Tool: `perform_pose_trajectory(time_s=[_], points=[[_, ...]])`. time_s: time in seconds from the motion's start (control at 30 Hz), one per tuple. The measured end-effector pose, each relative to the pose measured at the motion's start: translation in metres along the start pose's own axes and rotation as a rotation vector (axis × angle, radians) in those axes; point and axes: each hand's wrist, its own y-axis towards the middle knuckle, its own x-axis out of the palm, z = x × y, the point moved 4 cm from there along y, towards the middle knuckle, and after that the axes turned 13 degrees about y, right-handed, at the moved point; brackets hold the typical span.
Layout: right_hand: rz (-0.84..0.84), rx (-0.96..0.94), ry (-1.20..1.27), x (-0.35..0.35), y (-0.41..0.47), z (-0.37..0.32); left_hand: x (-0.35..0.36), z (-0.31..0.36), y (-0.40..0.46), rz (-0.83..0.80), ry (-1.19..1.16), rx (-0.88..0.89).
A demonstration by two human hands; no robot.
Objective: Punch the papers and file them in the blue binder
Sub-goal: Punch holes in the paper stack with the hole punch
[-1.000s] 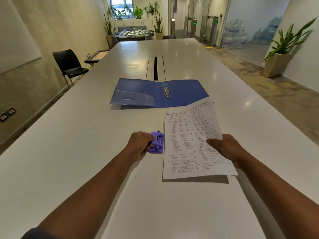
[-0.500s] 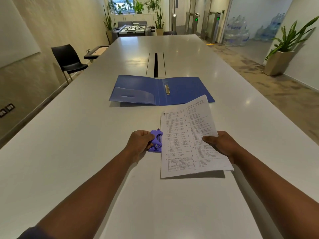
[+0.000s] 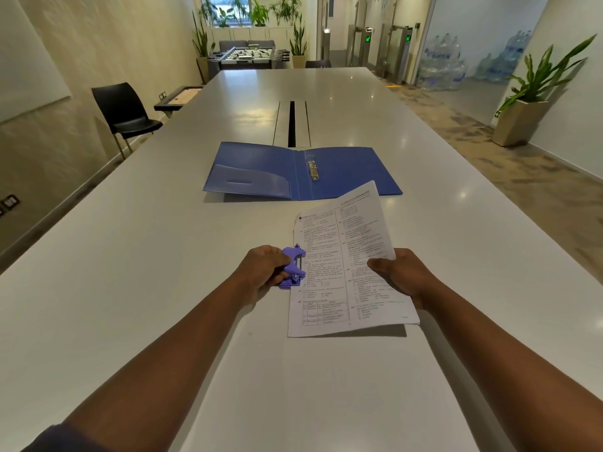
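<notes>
Gripping the punch (image 3: pixel 293 268), left hand (image 3: pixel 261 270); right hand (image 3: pixel 399 275) holds papers (image 3: pixel 346 265).

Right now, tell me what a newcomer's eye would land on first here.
The printed papers at centre, held by the right hand, their left edge in a purple hole punch gripped by the left hand. Beyond them, the blue binder lies open on the white table.

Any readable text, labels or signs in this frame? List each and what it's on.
None can be quoted.
Papers: printed columns and a table, too small and blurred to read.
Punch: no label visible.
Binder: no label visible.
Gates: green lit symbols, no words.
Planter: small green sign, illegible.
</notes>
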Motion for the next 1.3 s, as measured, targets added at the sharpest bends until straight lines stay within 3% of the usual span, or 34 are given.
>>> perform_pose_trajectory(time_s=[1.3], points=[[-0.015, 0.001, -0.009, 0.0031, -0.0096, 0.0012, -0.0010, 0.0040, -0.0057, -0.018, 0.058, -0.048]])
